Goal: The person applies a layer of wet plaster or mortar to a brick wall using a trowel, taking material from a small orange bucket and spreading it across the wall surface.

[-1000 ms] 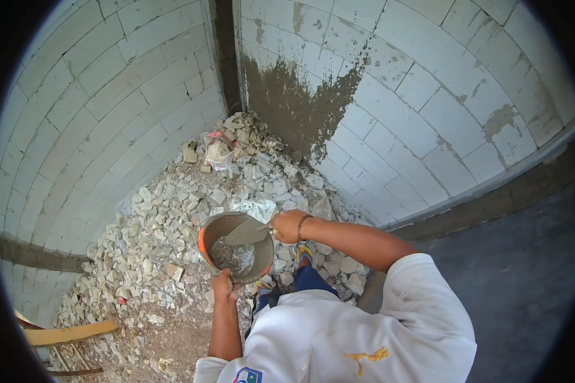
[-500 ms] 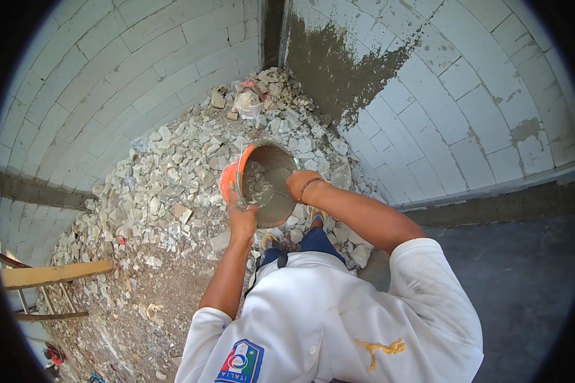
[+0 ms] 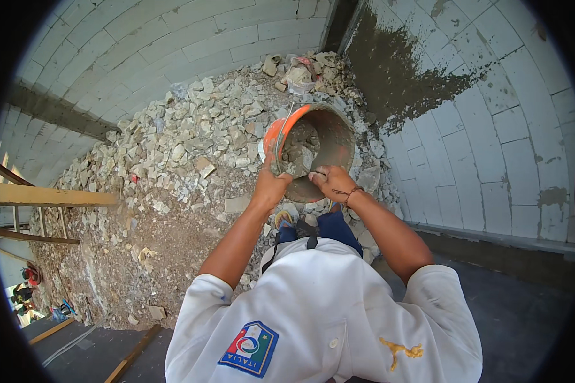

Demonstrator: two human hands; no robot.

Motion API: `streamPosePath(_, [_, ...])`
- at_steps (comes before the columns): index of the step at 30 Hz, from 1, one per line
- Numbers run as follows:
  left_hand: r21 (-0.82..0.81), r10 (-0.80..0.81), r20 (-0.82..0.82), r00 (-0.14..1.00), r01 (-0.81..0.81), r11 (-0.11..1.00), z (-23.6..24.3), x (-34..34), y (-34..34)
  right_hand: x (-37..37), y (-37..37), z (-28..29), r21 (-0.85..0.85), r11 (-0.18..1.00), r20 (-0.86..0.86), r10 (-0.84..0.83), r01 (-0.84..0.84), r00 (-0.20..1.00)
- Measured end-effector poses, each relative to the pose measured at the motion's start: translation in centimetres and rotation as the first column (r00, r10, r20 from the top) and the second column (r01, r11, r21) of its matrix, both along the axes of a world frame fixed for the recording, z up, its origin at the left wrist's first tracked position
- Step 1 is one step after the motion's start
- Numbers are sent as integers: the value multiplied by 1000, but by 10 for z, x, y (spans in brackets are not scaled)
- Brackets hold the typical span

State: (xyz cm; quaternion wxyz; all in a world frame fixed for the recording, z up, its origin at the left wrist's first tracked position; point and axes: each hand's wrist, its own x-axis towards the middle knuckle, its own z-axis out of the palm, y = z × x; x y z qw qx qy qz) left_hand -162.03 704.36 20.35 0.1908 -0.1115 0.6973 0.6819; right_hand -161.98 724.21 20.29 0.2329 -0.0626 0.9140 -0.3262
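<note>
An orange bucket, its inside caked grey, is tilted so its mouth faces me, above the rubble. My left hand is closed on the near left part of its rim. Wet grey mortar lies inside. My right hand is closed at the near side of the bucket's mouth. From it a flat, mortar-coated trowel seems to reach into the bucket; its handle is hidden in my fingers.
A heap of broken block rubble fills the corner around my feet. Block walls rise behind it; the right one bears a wet mortar patch. A yellowish wooden beam juts in at the left. Dark flooring lies at right.
The bucket has shifted right and up in the view and tilts more toward me. My right hand has come from the bucket's right side to its near rim, closer to my left.
</note>
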Motion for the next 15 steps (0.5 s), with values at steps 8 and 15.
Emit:
streamPosePath(8, [45, 220, -11, 975, -219, 975, -35, -5, 26, -22, 28, 10, 197, 980, -118, 4, 19, 993])
streamPosePath(15, [212, 420, 218, 881, -463, 861, -83, -5, 54, -50, 61, -3, 215, 970, -45, 121, -109, 992])
